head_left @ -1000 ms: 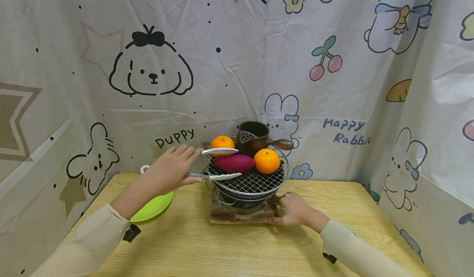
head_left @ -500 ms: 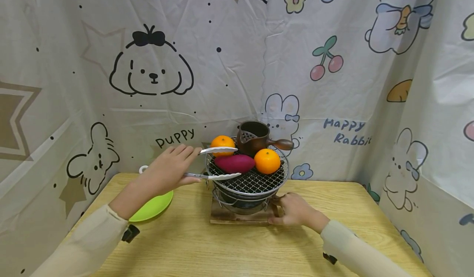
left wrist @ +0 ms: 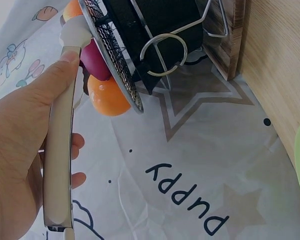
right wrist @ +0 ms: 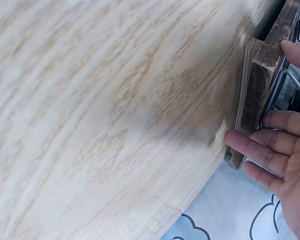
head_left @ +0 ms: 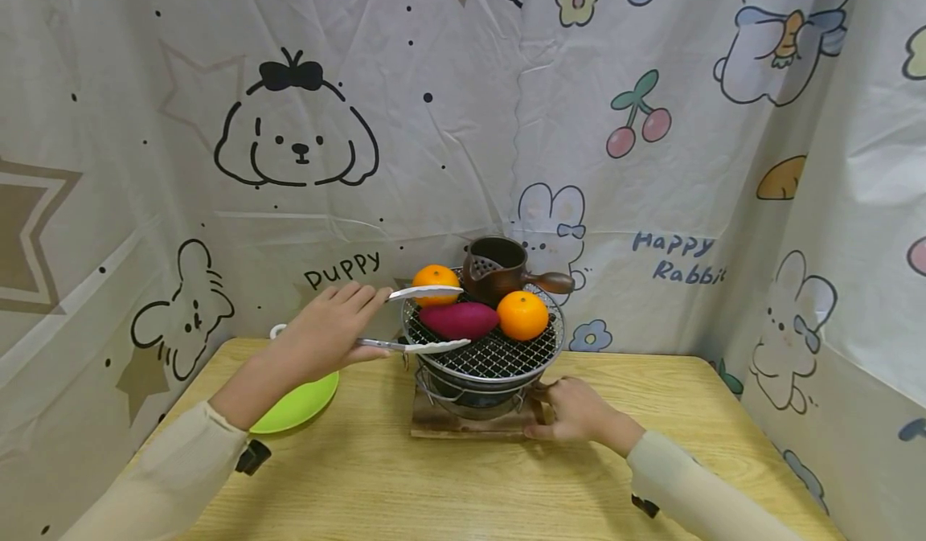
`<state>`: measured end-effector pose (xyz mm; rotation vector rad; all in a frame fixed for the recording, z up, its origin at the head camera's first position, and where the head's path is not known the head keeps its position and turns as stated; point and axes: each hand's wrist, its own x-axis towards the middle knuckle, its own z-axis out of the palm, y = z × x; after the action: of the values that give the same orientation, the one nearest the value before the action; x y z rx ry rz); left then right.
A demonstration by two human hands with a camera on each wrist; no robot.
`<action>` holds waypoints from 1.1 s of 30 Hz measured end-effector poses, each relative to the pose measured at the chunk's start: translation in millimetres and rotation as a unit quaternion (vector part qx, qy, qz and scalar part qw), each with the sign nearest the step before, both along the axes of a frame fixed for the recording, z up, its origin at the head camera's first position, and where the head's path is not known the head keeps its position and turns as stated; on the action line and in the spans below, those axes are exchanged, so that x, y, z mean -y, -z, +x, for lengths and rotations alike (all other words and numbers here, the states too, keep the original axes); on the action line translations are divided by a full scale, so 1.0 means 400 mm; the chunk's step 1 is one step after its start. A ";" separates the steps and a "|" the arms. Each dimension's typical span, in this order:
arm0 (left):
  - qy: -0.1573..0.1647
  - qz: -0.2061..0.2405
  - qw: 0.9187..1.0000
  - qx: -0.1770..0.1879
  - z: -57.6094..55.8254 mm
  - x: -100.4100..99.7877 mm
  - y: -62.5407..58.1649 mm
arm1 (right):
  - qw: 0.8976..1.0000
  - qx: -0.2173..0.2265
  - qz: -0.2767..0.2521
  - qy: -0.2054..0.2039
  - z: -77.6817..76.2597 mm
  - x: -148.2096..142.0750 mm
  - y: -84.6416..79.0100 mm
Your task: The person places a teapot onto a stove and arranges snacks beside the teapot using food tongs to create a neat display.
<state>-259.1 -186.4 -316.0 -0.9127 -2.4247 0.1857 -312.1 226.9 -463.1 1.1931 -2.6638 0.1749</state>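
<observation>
My left hand (head_left: pixel 325 328) grips metal tongs with pale scalloped tips (head_left: pixel 441 346), seen along their handle (left wrist: pixel 60 150) in the left wrist view. The tips stand spread on either side of a purple sweet potato (head_left: pixel 459 321), apparently not squeezing it. That potato lies on the round wire rack (head_left: pixel 499 364) of a small dark stove, between two oranges, one at right (head_left: pixel 523 316) and one behind at left (head_left: pixel 436 274). My right hand (head_left: pixel 579 412) holds the right end of the wooden base (head_left: pixel 463 424) under the stove, thumb and fingers at its edges (right wrist: pixel 257 85).
A brown side-handled pot (head_left: pixel 499 284) stands at the back of the rack, its handle pointing right. A green plate (head_left: pixel 304 406) lies at left, partly behind my left forearm. A small white ring-shaped part (head_left: pixel 278 329) shows behind that wrist. Printed cloth hangs around the wooden table (head_left: pixel 448 485).
My left hand and the tongs have drawn very slightly left, the tips still spread around the sweet potato. My right hand, the stove and the food stay put.
</observation>
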 end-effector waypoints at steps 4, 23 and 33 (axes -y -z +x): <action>0.001 0.000 1.000 -0.004 0.002 0.004 0.001 | 1.000 -0.005 -0.004 0.001 0.004 -0.001 -0.001; -0.018 0.011 1.000 0.020 0.023 0.028 0.006 | 1.000 -0.007 -0.012 -0.010 0.009 -0.003 -0.003; -0.006 0.042 0.999 0.015 0.026 0.045 0.010 | 1.000 0.003 -0.008 -0.004 0.008 0.001 -0.003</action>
<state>-248.6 -204.6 -319.9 -0.8703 -2.4451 0.0744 -308.8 226.6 -461.7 1.2002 -2.6581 0.2021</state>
